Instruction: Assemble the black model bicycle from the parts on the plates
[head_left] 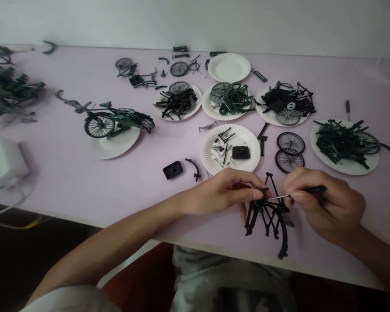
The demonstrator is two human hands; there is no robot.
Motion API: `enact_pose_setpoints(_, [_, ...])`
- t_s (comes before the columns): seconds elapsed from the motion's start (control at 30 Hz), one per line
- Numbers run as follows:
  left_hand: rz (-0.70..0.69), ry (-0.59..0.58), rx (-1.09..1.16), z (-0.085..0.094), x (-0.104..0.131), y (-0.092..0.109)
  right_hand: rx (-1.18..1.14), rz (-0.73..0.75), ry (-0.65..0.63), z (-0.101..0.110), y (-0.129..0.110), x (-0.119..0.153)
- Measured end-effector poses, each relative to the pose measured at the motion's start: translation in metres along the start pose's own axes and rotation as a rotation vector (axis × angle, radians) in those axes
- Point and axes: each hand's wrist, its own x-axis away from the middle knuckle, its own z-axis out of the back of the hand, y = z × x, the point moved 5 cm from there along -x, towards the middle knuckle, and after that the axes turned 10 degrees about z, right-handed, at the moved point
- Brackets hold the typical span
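Observation:
My left hand (227,190) pinches a black model bicycle frame (274,216) near the table's front edge. The frame has thin struts and a curved fender at its lower right. In my right hand (325,208) is a small screwdriver (314,190) with a black handle, its metal shaft pointing left to the frame near my left fingertips. Whether its tip sits in a screw is too small to tell. Just beyond my hands lie two spoked wheels (290,144), one overlapping the other. A paper plate (206,160) beside them holds small parts and a black rectangular piece (241,152).
Plates of dark bicycle parts (344,141) stand across the table's back and right. An assembled model bicycle (117,119) rests at left on a plate (117,147). A black tray-like part (172,170) lies left of my hands. A white box (4,162) with a cable sits far left.

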Motion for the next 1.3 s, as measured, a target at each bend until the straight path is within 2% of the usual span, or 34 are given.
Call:
enact_pose_setpoints(0.13, [0.057, 0.020, 0.002, -0.001, -0.001, -0.004, -0.005, 0.018, -0.018, -0.002, -0.002, 0.000])
enact_pose_setpoints(0.43, [0.074, 0.001, 0.033, 0.000, -0.008, -0.011, -0.003, 0.013, -0.112, -0.005, 0.006, 0.000])
enact_pose_setpoints(0.57, [0.084, 0.002, 0.017, 0.001, -0.008, -0.013, 0.057, 0.024, -0.209, -0.003, 0.004, 0.000])
enact_pose_setpoints(0.7, [0.075, 0.008, -0.012, 0.002, -0.007, -0.011, 0.104, -0.126, -0.381, 0.001, 0.004, 0.000])
enact_pose_setpoints(0.8, [0.071, 0.008, -0.025, 0.003, -0.006, -0.010, 0.085, -0.202, -0.453, 0.003, 0.006, 0.000])
enact_pose_setpoints(0.9, [0.084, 0.011, -0.023, 0.003, -0.006, -0.010, 0.109, -0.154, -0.437, 0.005, 0.005, -0.001])
enact_pose_setpoints(1.1, [0.105, 0.007, -0.008, 0.002, -0.007, -0.010, 0.339, 0.006, -0.350, -0.003, -0.003, -0.002])
enact_pose_setpoints(1.3, [0.088, 0.012, -0.031, 0.003, -0.007, -0.007, 0.272, -0.072, -0.165, -0.002, -0.003, 0.001])
